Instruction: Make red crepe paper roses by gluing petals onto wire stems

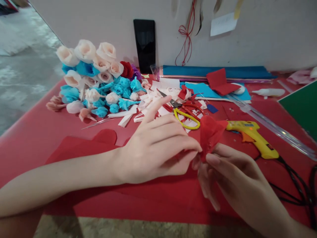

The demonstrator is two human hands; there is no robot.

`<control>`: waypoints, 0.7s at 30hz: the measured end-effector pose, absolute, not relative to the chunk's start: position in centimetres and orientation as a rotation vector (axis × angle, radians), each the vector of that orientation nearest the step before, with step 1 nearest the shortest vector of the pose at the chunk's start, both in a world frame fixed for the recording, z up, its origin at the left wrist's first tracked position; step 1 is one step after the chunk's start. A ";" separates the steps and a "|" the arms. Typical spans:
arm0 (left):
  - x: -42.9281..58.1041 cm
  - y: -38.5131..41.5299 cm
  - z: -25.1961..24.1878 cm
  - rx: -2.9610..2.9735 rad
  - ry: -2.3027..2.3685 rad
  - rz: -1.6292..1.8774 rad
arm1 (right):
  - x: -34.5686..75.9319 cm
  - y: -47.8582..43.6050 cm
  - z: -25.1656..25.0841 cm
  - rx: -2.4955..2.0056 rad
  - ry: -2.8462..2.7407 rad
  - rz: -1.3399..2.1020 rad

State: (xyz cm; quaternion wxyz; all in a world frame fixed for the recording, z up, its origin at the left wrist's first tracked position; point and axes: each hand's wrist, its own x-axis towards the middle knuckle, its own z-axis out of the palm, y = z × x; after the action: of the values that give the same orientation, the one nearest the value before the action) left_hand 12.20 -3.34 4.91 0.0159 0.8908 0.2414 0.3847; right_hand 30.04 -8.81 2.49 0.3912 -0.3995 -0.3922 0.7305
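A red crepe-paper flower (211,131) stands upright between my two hands, its thin paper flaring at the top. My left hand (158,147) pinches its lower left side between thumb and fingertips, with the index finger raised. From the right, my right hand (231,168) grips the narrow base between thumb and fingers. The very bottom of the flower is hidden by my fingers. Red paper (81,147) lies flat under my left forearm. Scissors with yellow and red handles (187,118) rest just beyond my left hand, among paper scraps (148,104).
Peach and blue paper flowers (99,79) are heaped at the back left. To the right lie a yellow glue gun (255,135) with black cable (294,178), clear sticks (277,124) and a white bottle (268,92). A black phone (145,46) leans against the wall.
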 end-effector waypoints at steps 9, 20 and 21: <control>12.0 -3.3 4.5 2.108 0.637 1.014 | 30.2 -8.8 2.5 -1.051 -1.029 1.809; 12.0 -3.5 4.6 1.816 0.651 0.922 | 30.4 -8.9 2.7 -1.073 -1.077 1.790; 12.0 -3.5 4.5 1.817 0.654 0.926 | 30.4 -8.8 2.7 -1.070 -1.076 1.788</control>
State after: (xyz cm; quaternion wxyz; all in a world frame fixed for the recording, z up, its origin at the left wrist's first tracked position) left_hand 12.00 -3.52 4.54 0.4794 0.7445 0.2681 0.3795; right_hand 30.37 -8.83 2.68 0.3878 -0.4206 -0.4230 0.7027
